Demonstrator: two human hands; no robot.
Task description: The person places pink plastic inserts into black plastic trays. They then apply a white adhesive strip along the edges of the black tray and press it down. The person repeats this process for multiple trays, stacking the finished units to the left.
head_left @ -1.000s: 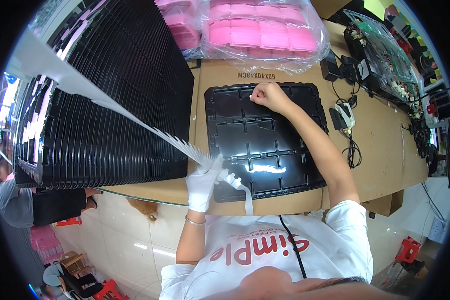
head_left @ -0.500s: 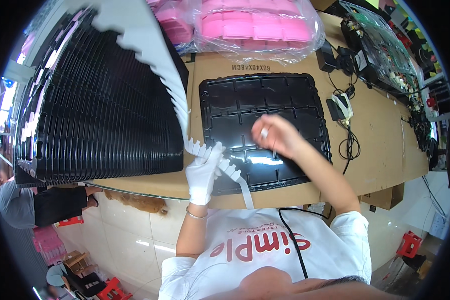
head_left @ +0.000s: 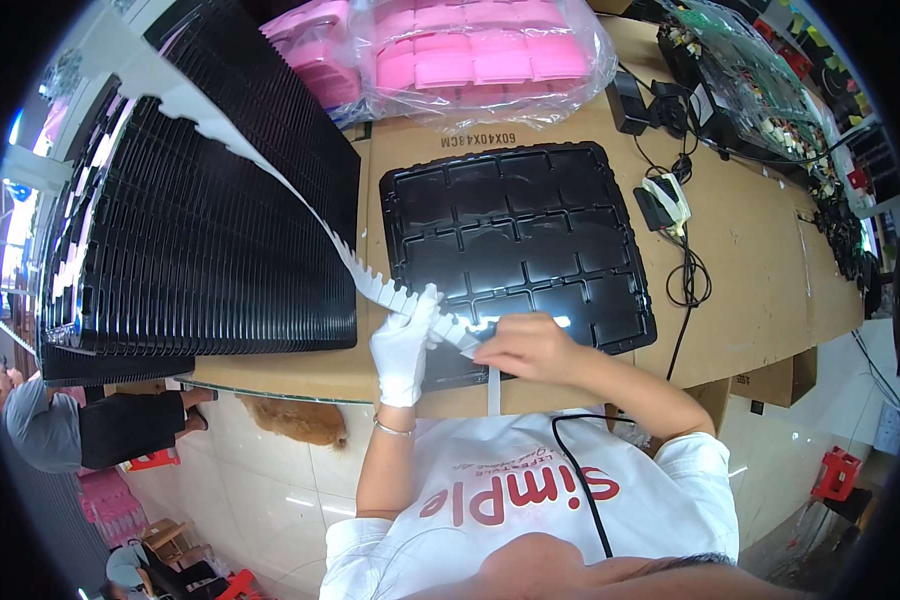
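A long white strip (head_left: 372, 287) with a row of small tabs along one edge slopes down from the upper left to my hands. My left hand (head_left: 401, 352), in a white glove, is closed around it near its lower end. At the strip's lowest tab, the bare fingers of my right hand (head_left: 535, 347) are pinched together. A narrow plain white tail (head_left: 494, 392) hangs below them, past the table edge. Under and beyond my hands lies a black plastic tray (head_left: 510, 232) with shallow moulded sections. The exact contact at my right fingertips is partly hidden.
A tall pile of black trays (head_left: 220, 230) stands at the left. Pink parts in clear plastic (head_left: 480, 65) lie at the back. Cables, a white-and-black device (head_left: 665, 204) and circuit boards (head_left: 760, 90) occupy the right. A seated person (head_left: 45, 425) and a brown animal (head_left: 292, 418) are beyond the table.
My right hand has come down from over the tray to the strip's lower end and closed there. My left hand keeps its hold. The whole view has shifted slightly.
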